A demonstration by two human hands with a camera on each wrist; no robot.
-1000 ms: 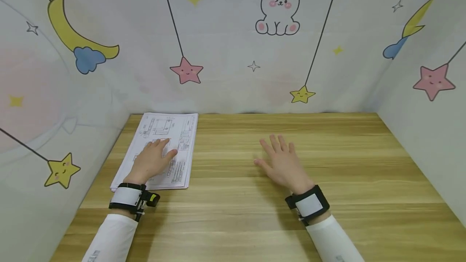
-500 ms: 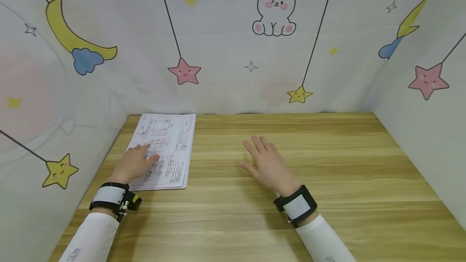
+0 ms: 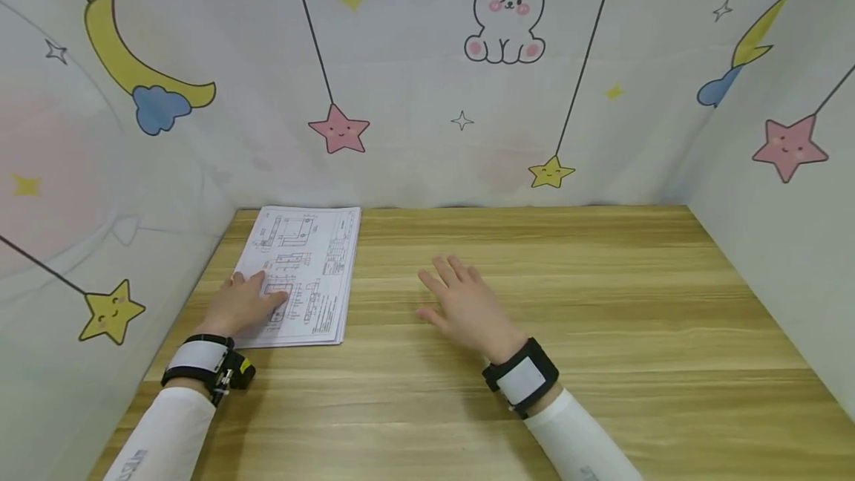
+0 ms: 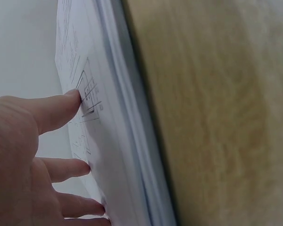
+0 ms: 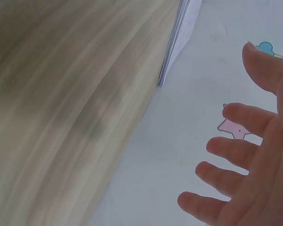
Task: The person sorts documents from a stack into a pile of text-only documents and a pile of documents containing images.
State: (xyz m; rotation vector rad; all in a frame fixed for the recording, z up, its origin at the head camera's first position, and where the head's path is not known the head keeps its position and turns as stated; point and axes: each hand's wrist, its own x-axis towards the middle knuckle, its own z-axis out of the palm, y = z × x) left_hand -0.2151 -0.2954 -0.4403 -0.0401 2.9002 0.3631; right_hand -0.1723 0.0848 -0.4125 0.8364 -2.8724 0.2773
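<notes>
A stack of printed paper sheets (image 3: 320,266) with technical drawings lies at the left of the wooden table. On its left part rests my left hand (image 3: 239,303), fingers spread, the fingertips touching the top sheet. The left wrist view shows the thumb and fingertips against the paper stack (image 4: 118,141), whose layered edge lies on the table. My right hand (image 3: 467,310) hovers over the middle of the table, right of the stack, fingers extended and holding nothing. In the right wrist view its fingers (image 5: 236,150) are apart from the tabletop.
The wooden table (image 3: 601,303) is bordered by a white cloth backdrop (image 3: 414,80) at the back and both sides, printed with stars, a moon and a rabbit. Each wrist wears a black strap, the left strap (image 3: 200,356) and the right strap (image 3: 524,377).
My left hand has slid left and slightly nearer across the stack, uncovering more of the drawing. My right hand has moved left toward the stack. The stack itself stays in place.
</notes>
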